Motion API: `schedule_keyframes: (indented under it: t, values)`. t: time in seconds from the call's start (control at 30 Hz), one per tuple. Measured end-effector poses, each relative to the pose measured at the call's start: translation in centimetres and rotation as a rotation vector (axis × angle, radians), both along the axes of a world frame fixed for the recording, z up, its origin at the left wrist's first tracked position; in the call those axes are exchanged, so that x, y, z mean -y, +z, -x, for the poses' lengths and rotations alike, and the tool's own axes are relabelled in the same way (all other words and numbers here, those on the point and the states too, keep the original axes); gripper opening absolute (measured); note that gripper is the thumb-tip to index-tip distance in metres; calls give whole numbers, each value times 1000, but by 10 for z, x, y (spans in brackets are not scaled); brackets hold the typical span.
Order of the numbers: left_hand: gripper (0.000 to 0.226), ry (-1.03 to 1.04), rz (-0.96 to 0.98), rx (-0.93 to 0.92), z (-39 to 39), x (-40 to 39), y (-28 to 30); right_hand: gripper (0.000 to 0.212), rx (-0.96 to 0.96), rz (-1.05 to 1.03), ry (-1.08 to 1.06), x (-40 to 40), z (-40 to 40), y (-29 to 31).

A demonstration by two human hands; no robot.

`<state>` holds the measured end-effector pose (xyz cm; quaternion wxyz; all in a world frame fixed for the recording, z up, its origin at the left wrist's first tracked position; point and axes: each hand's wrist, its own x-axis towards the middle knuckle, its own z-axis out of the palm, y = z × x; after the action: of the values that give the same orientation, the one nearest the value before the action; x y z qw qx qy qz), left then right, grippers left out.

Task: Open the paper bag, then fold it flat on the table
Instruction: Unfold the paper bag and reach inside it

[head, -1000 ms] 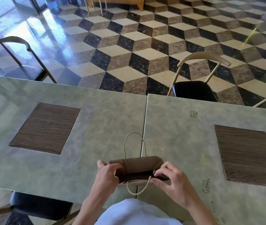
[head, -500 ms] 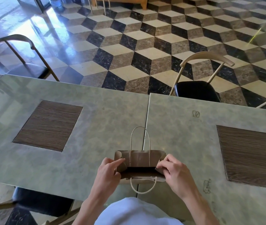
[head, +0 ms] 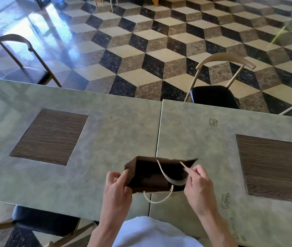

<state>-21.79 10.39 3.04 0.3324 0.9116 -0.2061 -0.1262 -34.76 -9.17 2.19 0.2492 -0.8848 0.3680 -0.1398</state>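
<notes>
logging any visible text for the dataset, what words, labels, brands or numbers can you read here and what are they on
No readable text in this view.
paper bag: plain brown, no print visible on what shows.
right table: a small outlined mark near the far edge, not legible as letters or digits.
right table, near edge: a worn scuff, too blurred to read as anything.

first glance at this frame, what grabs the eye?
The brown paper bag, mouth spread open and dark inside, at the near table edge between the left hand and right hand, which grip its sides. Behind, the bold cube-pattern floor and a black-seated chair at the far edge.
</notes>
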Motion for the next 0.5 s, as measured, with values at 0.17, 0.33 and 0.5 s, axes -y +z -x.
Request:
schedule_keyframes:
  t: [0.17,0.33,0.5]
  values:
    - [24,-3,-123,-153,-1,0,2,30,-64,-66,-31,8,0,-3]
    - [11,-17,-472,-48,-20,10,18,23,-249,110,-13,10,1,9]
    - [30,-352,-583,359,-30,22,17,22,-328,371,190,-1,-14,24]
